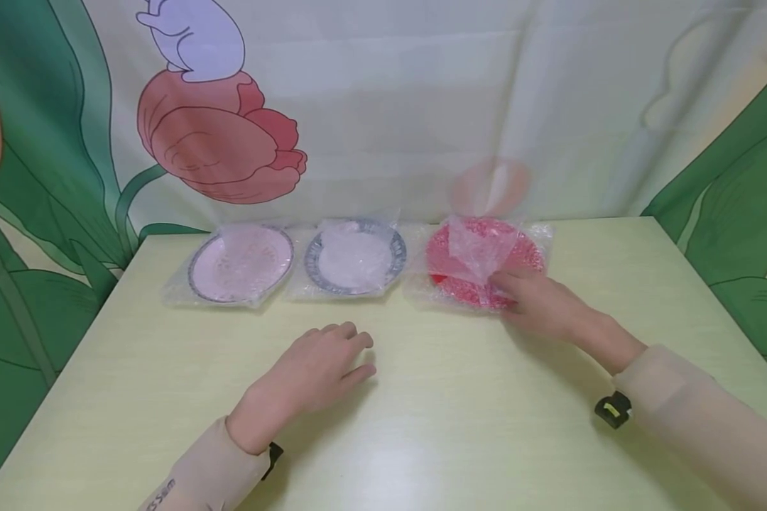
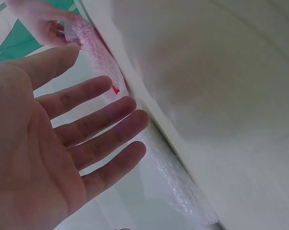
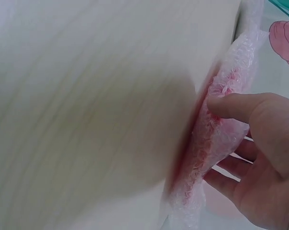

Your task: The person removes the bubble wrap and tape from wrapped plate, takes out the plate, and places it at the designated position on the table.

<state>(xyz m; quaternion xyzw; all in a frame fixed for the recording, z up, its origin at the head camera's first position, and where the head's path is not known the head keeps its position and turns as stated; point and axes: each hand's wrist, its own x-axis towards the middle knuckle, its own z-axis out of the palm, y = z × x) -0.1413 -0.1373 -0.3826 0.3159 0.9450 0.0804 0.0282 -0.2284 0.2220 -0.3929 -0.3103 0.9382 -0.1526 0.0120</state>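
Note:
Three plates in clear bubble wrap lie in a row along the table's far edge. On the right is the red plate (image 1: 450, 284), whose wrap rises in a loose fold towards my right hand (image 1: 540, 301). That hand pinches the wrapped plate at its near right side, thumb (image 3: 230, 106) on one side of the wrap and fingers (image 3: 226, 184) on the other. My left hand (image 1: 313, 365) hovers over the table in front of the middle plate, a white one with a blue-grey rim (image 1: 311, 262). Its fingers are spread and it holds nothing.
The leftmost wrapped plate (image 1: 239, 262) is pale pink with a dark rim. A printed curtain (image 1: 390, 106) with flowers and a rabbit hangs right behind the row. The pale table (image 1: 422, 426) stretches towards me under both forearms.

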